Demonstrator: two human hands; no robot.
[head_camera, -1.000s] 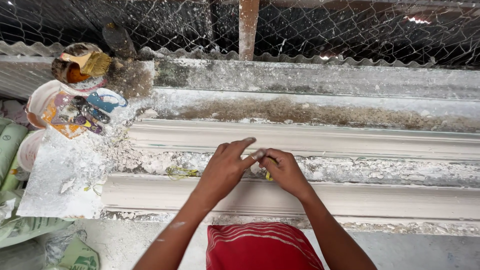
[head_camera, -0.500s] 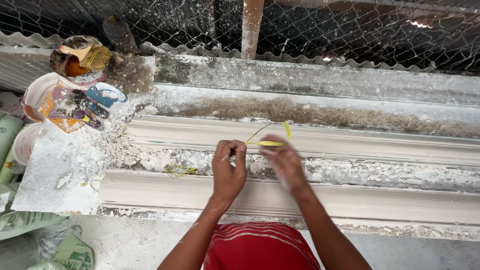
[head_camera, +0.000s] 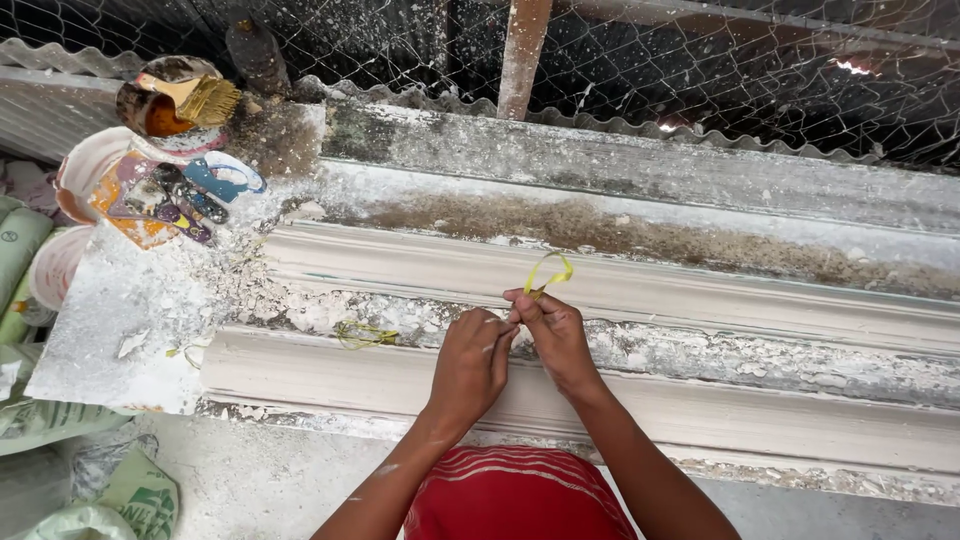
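Right hand (head_camera: 556, 335) pinched shut on a thin yellow strip (head_camera: 549, 272) (looped up above the fingers). Left hand (head_camera: 472, 358) curled closed, touching the right, over the white plaster moulding (head_camera: 760, 300).

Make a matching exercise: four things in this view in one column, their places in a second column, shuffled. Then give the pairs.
Things:
1. yellow strip
2. brush
3. wooden post
4. green sacks

Places:
A. behind the wire mesh, top centre
B. pinched at the fingertips of the right hand, beside the left hand
C. far left edge, below the bench
D. resting in a tin, top left

Pairs: 1-B, 2-D, 3-A, 4-C
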